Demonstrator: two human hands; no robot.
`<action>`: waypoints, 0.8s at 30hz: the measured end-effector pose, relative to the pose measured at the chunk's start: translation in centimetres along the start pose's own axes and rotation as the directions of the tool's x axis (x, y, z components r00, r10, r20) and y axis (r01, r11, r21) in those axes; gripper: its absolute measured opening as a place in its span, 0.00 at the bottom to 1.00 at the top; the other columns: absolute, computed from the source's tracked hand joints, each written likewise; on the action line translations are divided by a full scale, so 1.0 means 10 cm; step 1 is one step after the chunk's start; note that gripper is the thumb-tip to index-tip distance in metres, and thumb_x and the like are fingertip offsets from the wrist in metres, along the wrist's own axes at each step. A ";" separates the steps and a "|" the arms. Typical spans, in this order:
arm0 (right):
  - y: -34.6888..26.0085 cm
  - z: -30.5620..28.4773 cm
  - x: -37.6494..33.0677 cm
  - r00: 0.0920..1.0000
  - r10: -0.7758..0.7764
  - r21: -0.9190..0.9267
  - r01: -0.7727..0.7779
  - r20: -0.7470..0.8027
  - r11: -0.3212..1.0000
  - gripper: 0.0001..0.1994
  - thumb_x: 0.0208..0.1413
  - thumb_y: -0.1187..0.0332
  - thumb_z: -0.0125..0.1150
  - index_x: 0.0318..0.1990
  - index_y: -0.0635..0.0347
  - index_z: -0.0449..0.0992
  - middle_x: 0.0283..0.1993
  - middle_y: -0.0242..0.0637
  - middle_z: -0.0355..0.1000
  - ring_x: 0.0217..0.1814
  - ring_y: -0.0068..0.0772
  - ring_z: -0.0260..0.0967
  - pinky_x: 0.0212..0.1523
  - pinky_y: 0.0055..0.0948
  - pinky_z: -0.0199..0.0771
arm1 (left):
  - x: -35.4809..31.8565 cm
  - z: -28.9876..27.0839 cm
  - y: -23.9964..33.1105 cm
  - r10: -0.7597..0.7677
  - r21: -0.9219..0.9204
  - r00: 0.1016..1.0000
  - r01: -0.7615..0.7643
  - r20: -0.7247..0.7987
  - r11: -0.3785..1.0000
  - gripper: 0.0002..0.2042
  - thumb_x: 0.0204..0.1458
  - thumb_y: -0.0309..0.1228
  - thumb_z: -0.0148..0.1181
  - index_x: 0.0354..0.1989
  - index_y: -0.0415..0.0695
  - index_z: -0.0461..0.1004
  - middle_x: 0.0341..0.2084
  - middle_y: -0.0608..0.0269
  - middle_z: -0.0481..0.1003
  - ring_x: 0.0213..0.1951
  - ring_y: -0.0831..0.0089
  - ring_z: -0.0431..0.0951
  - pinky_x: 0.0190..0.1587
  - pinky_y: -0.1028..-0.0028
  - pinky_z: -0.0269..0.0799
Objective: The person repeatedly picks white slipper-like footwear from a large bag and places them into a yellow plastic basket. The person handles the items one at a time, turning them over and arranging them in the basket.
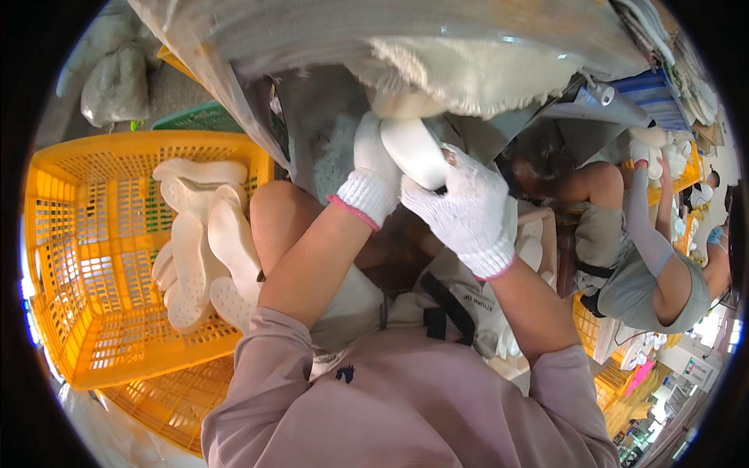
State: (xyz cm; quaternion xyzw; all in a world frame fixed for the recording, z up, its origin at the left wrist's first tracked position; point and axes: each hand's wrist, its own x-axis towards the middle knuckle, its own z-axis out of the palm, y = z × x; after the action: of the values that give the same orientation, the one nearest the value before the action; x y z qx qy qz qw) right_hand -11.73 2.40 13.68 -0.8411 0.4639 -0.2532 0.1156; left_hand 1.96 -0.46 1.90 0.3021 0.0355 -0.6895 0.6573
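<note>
Both my hands wear white knitted gloves with pink-edged cuffs. Between them is a white shoe sole (pixel 415 154), its far end close under a frayed cream cloth wheel (pixel 476 74); whether they touch is blurred. My left hand (pixel 370 156) is closed on the sole's left side, fingers mostly hidden behind it. Gripping its near right end, my right hand (pixel 466 204) has curled fingers, and a fingertip shows through a worn spot in the glove. To the left, an orange plastic crate (pixel 70 312) holds several off-white soles (pixel 230 230) with dotted holes.
A grey metal hood (pixel 312 27) arches over the wheel. Beneath the first crate sits another orange crate (pixel 168 405). More pale soles (pixel 530 246) lie beside my right leg. On the right, a co-worker in grey shorts (pixel 655 292) sits close by. A filled plastic bag (pixel 115 86) stands at far left.
</note>
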 end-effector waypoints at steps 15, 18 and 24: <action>-0.04 0.13 0.17 0.985 -0.098 0.217 0.128 -0.144 0.968 0.27 0.54 0.50 0.78 0.49 0.64 0.81 0.37 0.51 0.81 0.37 0.58 0.81 0.37 0.45 0.81 | -0.01 -0.14 -0.14 0.186 0.001 0.961 -0.190 0.203 0.982 0.16 0.72 0.38 0.45 0.51 0.38 0.74 0.43 0.53 0.82 0.44 0.58 0.84 0.49 0.60 0.81; 0.00 0.22 0.13 0.999 0.038 0.330 -0.037 0.003 0.943 0.27 0.53 0.54 0.81 0.52 0.65 0.80 0.43 0.49 0.82 0.42 0.51 0.81 0.43 0.40 0.81 | -0.09 -0.07 -0.01 0.236 0.157 0.957 -0.262 0.166 0.952 0.17 0.70 0.42 0.48 0.50 0.39 0.75 0.41 0.52 0.83 0.44 0.56 0.84 0.49 0.59 0.81; -0.11 0.34 -0.14 0.938 0.347 0.708 -0.232 -0.019 0.667 0.25 0.50 0.61 0.80 0.51 0.68 0.78 0.44 0.42 0.82 0.43 0.34 0.80 0.49 0.36 0.81 | -0.44 -0.05 0.03 0.723 0.856 0.580 -0.516 0.375 -0.030 0.13 0.69 0.33 0.46 0.46 0.38 0.75 0.40 0.46 0.80 0.42 0.53 0.81 0.49 0.60 0.77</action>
State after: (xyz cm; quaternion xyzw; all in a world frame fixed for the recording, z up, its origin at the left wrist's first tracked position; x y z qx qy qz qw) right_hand -9.75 3.99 10.84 -0.6286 0.4693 -0.4506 0.4262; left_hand 2.22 3.56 3.66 0.6563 -0.4365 -0.1728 0.5907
